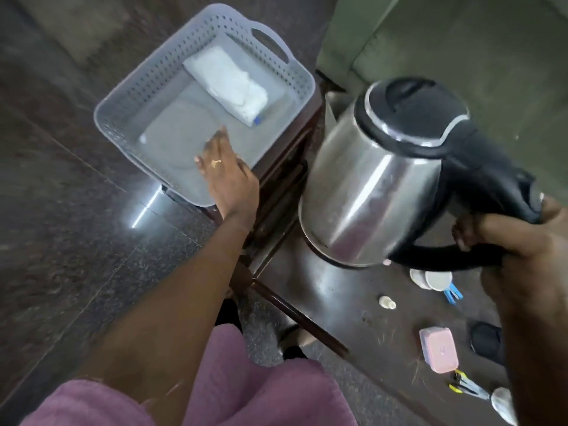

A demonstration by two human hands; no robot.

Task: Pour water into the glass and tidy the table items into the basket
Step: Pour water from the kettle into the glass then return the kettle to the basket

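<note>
A grey perforated basket (285,61) sits at the left end of the dark wooden table (338,296). Inside it lie a folded white cloth (227,84) and a flat grey round plate (175,133). My left hand (229,176) reaches over the basket's near rim, fingers spread on the plate. My right hand (504,241) grips the black handle of a steel electric kettle (378,179), which is tilted just above the table. I see no glass for certain; a clear object behind the kettle is mostly hidden.
On the table's right part lie a pink lidded box (438,348), small white cups (433,279), a blue clip (452,295), a small pale object (386,302), a black object (487,336) and yellow-handled tools (467,385). A green sofa (461,41) stands behind. Dark stone floor lies left.
</note>
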